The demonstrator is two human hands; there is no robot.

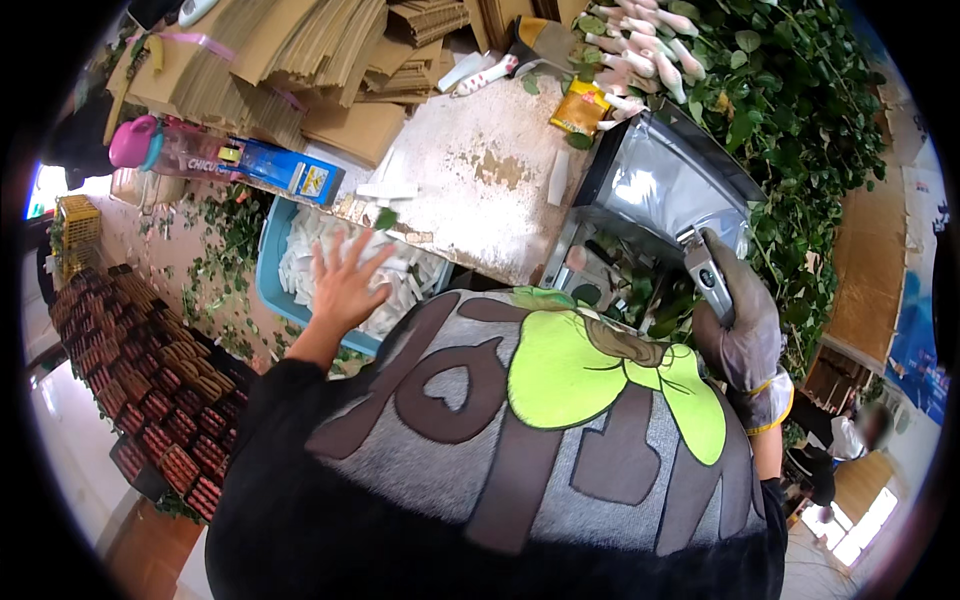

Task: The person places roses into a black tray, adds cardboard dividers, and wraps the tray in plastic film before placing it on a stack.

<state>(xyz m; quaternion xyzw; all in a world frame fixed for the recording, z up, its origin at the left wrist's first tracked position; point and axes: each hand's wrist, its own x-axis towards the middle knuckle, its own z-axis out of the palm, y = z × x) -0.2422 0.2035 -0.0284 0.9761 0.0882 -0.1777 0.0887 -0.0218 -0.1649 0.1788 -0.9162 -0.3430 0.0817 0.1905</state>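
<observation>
My left hand (349,281) is bare, its fingers spread above a blue plastic bin (271,274) full of loose white sleeves or strips (409,274). Nothing is held in it. In its grey work glove, my right hand (739,300) grips a silver electric clipper (708,271) with a small dark display. The clipper's head points up, in front of a dark-framed box (660,180) covered with clear plastic. Between the two hands lies a worn white worktable (465,157). On it are a white sleeve (558,178) and a few more white strips (386,190).
Stacks of cardboard (300,45), a pink-capped bottle (172,146) and a blue carton (289,171) sit at the upper left. White-wrapped flower buds (645,45) and leafy stems (795,135) fill the right. Rows of dark trays (165,405) stand left. A person (847,435) is behind at right.
</observation>
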